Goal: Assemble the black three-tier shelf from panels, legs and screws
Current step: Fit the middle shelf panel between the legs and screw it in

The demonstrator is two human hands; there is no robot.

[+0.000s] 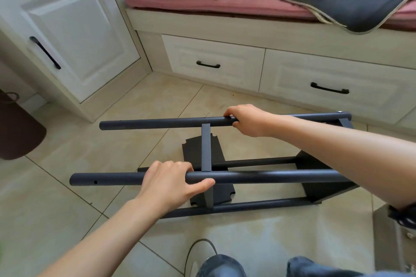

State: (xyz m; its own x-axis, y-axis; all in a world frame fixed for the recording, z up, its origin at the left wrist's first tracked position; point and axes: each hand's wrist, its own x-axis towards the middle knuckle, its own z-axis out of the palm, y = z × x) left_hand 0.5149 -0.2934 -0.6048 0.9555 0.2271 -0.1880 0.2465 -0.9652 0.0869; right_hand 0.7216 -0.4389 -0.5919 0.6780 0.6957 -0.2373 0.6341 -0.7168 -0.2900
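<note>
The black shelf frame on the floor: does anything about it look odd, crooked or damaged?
Nothing looks damaged. The shelf frame lies on its side on the tiled floor, only partly built: the leg ends on the left are bare, one showing an unfilled screw hole. The left hand grips the near leg; the right hand grips the far leg.

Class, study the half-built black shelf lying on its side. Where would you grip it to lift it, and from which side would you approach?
Grip the two upper legs, the far leg and the near leg, from above near the middle panel. They lie level, round and exposed, as the left hand and right hand show.
</note>
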